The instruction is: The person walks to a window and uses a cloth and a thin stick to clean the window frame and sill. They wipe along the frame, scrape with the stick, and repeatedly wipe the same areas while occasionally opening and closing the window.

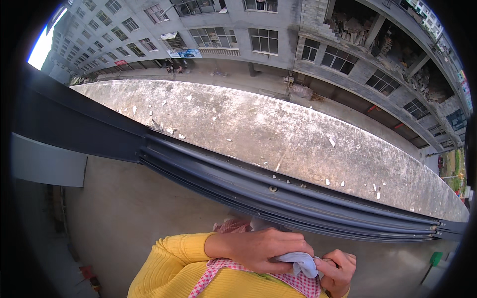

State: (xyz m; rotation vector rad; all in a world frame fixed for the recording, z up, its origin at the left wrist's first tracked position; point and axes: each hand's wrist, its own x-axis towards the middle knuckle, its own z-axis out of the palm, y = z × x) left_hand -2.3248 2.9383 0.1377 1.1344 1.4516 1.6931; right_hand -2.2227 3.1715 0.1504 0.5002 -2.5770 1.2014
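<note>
My left hand (266, 249) grips one side of a bunched light blue cloth (302, 262), close against my chest. On the cloth's other side, my right hand (337, 270) pinches it between thumb and fingers. Both hands are in front of a pink checked apron (298, 283) worn over a yellow ribbed sweater. Just beyond the hands runs the dark metal track of a sliding window frame (246, 186), with a round screw or plug in it.
Outside the frame, a rough concrete ledge (246, 123) bears scattered white chips. Past its edge lies a street far below, with grey buildings (238, 22) opposite. A dark upright frame member (82, 115) stands at left. A green-headed tool (435, 258) is at lower right.
</note>
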